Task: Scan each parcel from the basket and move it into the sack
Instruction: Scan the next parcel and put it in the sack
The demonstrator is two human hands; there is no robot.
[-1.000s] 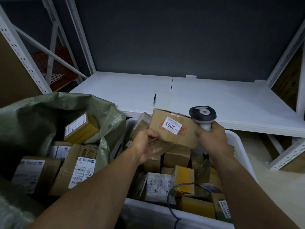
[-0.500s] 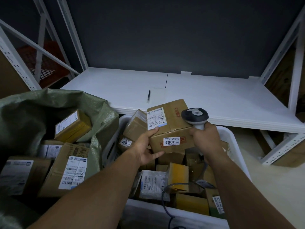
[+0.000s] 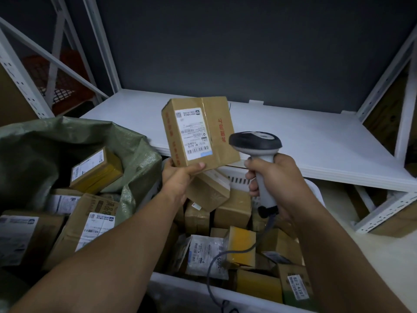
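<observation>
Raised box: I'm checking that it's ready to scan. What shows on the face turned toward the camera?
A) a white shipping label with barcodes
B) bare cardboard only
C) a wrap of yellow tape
A: the box, gripped at its lower edge by the left hand, shows a white label with barcodes, next to the scanner held in the right hand.

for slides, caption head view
Left hand holds a labelled parcel beside the scanner in the right hand, above the basket.
</observation>
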